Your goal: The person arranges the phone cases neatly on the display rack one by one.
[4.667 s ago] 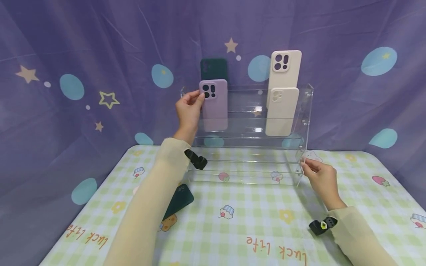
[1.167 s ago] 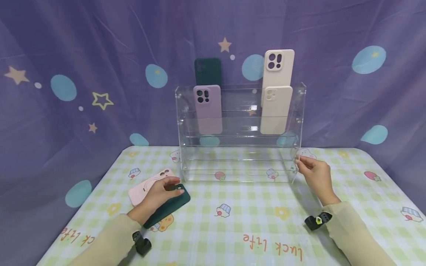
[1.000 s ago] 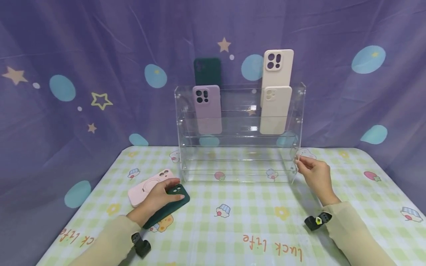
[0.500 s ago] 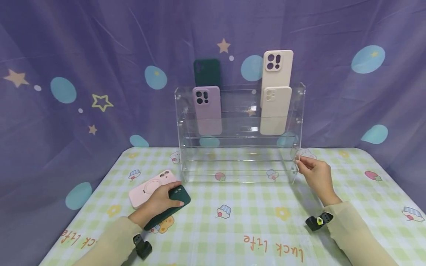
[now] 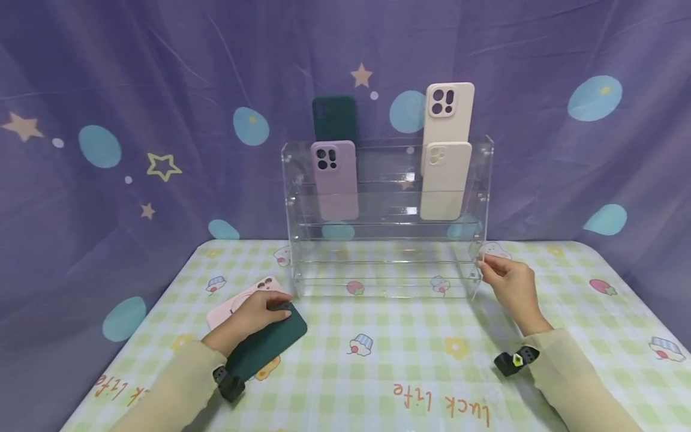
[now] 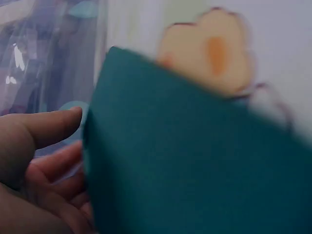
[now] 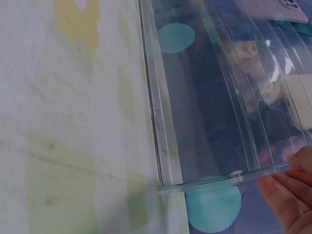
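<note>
My left hand [image 5: 251, 318] grips the camera end of a dark green phone case [image 5: 270, 345], thumb near the edge and fingers partly behind it. The case tilts up off the tablecloth, filling much of the left wrist view as a green sheet [image 6: 185, 146]. Under and behind that hand lies a pink phone case [image 5: 227, 306] with a ring, partly hidden. My right hand [image 5: 510, 288] pinches the lower right side panel of a clear acrylic display rack [image 5: 388, 252]. Close by in the right wrist view, the fingertips [image 7: 275, 187] touch the panel's edge.
On the rack's upper tiers stand a green case [image 5: 335, 117], a lilac case [image 5: 337, 186], a tall white case [image 5: 456, 120] and a cream case [image 5: 448, 186]. The checked tablecloth [image 5: 410, 372] spreads in front. A purple curtain [image 5: 189, 72] hangs behind.
My left hand released the lilac case on the rack and came down to the green case. Over the last half second that case has tilted up. The right hand stays on the rack.
</note>
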{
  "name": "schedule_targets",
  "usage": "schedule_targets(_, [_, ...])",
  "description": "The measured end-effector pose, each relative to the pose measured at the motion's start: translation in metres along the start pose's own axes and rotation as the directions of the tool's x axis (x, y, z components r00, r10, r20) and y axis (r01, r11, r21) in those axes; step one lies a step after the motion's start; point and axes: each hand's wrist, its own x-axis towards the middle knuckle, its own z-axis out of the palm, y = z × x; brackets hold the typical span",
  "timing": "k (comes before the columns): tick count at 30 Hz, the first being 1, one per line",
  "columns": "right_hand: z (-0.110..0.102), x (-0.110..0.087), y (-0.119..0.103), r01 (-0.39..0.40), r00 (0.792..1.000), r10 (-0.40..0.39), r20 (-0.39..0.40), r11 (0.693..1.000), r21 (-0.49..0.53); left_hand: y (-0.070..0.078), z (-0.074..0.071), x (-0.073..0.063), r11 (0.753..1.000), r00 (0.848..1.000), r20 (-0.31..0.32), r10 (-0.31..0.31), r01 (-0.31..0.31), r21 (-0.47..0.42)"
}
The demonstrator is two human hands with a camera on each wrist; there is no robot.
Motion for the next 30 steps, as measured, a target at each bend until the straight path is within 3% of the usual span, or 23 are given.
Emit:
schedule_targets(5, [0.001,-0.001,0.001,-0.007,1.0,0.007,0.009,1.0,-0.01,-0.001,-0.01,0.0,1.0,0.997,0.072,0.008,-0.01,0.021])
schedule_targets(10, [0.001,-0.001,0.002,0.006,1.0,-0.006,0.0,1.0,-0.021,0.0,-0.018,0.002,0.996,0.978,0.204,0.052,-0.035,-0.085])
schedule_targets(17, [0.001,0.001,0.003,0.015,1.0,-0.015,-0.006,1.0,-0.011,0.025,-0.031,0.007,0.972,0.958,0.286,-0.018,0.084,-0.219])
schedule_targets(23, [0.001,0.0,0.004,-0.001,1.0,0.001,0.0,1.0,-0.017,0.06,-0.034,0.014,0.956,0.969,0.247,-0.027,0.098,-0.278])
schedule_targets(30, [0.001,0.001,0.004,0.007,1.0,-0.007,-0.004,1.0,-0.019,0.114,-0.023,0.03,0.922,0.996,0.091,0.006,0.029,-0.385])
